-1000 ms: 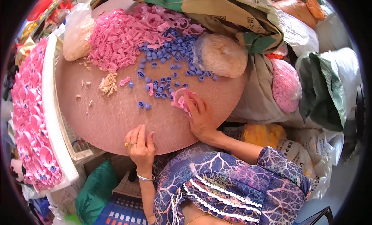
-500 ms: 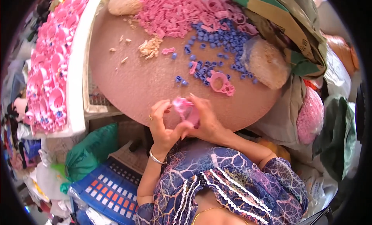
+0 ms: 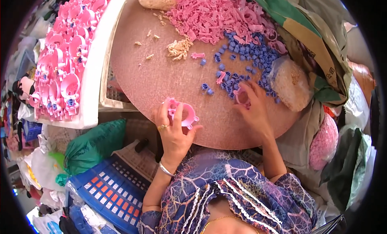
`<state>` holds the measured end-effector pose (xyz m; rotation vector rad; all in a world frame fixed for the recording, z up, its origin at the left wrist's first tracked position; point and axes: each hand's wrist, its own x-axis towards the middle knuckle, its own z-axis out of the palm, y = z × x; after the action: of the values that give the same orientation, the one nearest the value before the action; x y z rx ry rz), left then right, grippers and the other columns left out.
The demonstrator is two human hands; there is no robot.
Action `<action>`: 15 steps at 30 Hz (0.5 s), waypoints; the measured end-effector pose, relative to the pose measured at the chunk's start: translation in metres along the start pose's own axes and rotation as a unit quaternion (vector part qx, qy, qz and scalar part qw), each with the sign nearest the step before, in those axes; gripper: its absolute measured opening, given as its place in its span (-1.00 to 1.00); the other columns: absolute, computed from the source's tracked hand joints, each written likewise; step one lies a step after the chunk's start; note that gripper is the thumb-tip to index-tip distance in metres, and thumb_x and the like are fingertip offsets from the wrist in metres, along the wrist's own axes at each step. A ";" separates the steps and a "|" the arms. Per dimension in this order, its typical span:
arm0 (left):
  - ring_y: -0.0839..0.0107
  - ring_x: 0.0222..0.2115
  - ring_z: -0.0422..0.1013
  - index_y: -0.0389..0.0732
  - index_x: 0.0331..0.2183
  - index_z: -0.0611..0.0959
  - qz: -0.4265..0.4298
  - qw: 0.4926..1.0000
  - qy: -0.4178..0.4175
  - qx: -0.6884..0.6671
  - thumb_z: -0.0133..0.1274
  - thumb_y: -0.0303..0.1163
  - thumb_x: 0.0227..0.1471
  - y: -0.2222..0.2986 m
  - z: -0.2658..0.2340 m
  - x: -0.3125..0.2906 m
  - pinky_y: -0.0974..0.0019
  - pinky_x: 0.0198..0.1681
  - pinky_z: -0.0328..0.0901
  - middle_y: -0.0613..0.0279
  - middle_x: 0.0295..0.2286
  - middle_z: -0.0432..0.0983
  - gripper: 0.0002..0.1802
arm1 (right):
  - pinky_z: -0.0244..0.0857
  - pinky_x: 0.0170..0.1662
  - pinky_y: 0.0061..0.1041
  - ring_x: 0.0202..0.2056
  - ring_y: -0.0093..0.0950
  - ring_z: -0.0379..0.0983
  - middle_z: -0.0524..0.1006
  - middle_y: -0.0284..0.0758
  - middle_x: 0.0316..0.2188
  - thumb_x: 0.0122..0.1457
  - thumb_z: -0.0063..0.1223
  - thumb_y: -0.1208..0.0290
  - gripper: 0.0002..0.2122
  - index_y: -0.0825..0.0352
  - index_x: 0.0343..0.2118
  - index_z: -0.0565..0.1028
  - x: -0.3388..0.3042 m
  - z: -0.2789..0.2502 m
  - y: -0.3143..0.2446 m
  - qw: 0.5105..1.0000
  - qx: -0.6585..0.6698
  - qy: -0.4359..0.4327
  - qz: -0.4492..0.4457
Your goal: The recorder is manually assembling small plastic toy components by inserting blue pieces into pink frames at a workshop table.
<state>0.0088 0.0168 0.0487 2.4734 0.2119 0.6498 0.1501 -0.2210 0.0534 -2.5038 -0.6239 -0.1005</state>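
My left hand (image 3: 173, 139) grips a pink plastic ring-shaped part (image 3: 190, 122) near the table's front edge, fingers over its knobbed end and thumb by the ring. Farther right, my right hand (image 3: 259, 117) has its fingers and thumb around a second pink ring-shaped part (image 3: 237, 98), partly hidden under the fingers. Just beyond that hand lie small blue plastic pieces (image 3: 250, 52), spread over the table. Two small pink pieces lie loose, one (image 3: 198, 55) beside a blue piece and another (image 3: 220, 77) at the edge of the blue ones.
A heap of pink parts (image 3: 205, 16) covers the far side of the round table (image 3: 161, 81). Small cream pieces (image 3: 179, 48) lie left of it. A clear bag of cream pieces (image 3: 292, 85) sits right. A white tray (image 3: 92, 93) of pink-and-blue assemblies stands left, above a blue basket (image 3: 109, 189).
My hands have parted. The left keeps a pink part and has turned it; the right has reached away to the right and closed around the pink ring part lying there. The view has shifted.
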 end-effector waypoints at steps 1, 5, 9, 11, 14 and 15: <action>-0.10 0.15 0.24 -0.16 0.14 0.43 -0.001 1.000 0.002 -0.001 0.48 -0.22 -0.31 -0.002 0.002 0.004 0.02 0.20 0.19 -0.05 0.17 0.24 -0.06 | 0.10 0.19 -0.16 0.16 -0.11 0.22 0.32 -0.16 0.19 -0.15 0.43 0.36 -0.33 0.18 0.13 0.45 -0.003 0.004 0.017 1.000 -0.009 0.017 0.014; -0.05 0.22 0.19 -0.16 0.19 0.38 0.022 0.992 -0.077 -0.098 0.36 -0.57 -0.27 -0.020 0.002 0.029 -0.02 0.30 0.09 -0.04 0.17 0.30 -0.07 | 0.10 0.17 -0.20 0.10 -0.16 0.30 0.40 -0.20 0.13 -0.11 0.39 0.39 -0.39 0.19 0.10 0.48 0.015 -0.014 -0.014 0.994 -0.096 0.058 -0.010; -0.04 0.19 0.20 -0.19 0.26 0.26 0.011 0.991 -0.067 -0.115 0.45 -0.36 -0.33 -0.018 0.003 0.040 -0.08 0.29 0.04 -0.06 0.14 0.30 0.11 | 0.14 0.08 -0.24 -0.01 -0.26 0.40 0.53 -0.31 -0.04 -0.08 0.37 0.38 -0.50 0.20 0.01 0.52 0.034 0.006 -0.043 0.989 -0.037 0.010 -0.140; 0.02 0.09 0.25 -0.17 0.28 0.21 -0.023 0.996 -0.018 -0.090 0.51 -0.13 -0.43 -0.009 0.011 0.036 -0.14 0.27 -0.02 -0.03 0.03 0.34 0.26 | 0.16 -0.02 -0.25 -0.11 -0.29 0.44 0.56 -0.33 -0.19 -0.07 0.37 0.33 -0.60 0.24 -0.13 0.53 0.043 0.026 -0.057 0.986 -0.030 0.041 -0.159; 0.14 -0.09 0.31 -0.16 0.28 0.21 -0.053 0.998 0.027 -0.013 0.52 -0.12 -0.45 0.003 0.021 0.025 -0.11 0.22 0.00 0.10 -0.16 0.39 0.28 | 0.15 -0.13 -0.24 -0.23 -0.28 0.44 0.52 -0.30 -0.38 -0.03 0.33 0.29 -0.69 0.27 -0.28 0.47 0.053 0.045 -0.073 0.987 -0.078 0.017 -0.143; 0.15 -0.12 0.32 -0.16 0.28 0.22 -0.051 0.998 0.043 0.002 0.51 -0.17 -0.42 0.003 0.024 0.025 -0.10 0.19 0.04 0.11 -0.19 0.39 0.24 | 0.15 -0.13 -0.24 -0.23 -0.28 0.44 0.52 -0.30 -0.38 -0.03 0.33 0.29 -0.69 0.27 -0.28 0.47 0.054 0.048 -0.076 0.986 -0.074 0.012 -0.149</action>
<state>0.0421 0.0100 0.0432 2.4222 0.3690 0.7141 0.1611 -0.1174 0.0614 -2.5277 -1.0121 -0.2973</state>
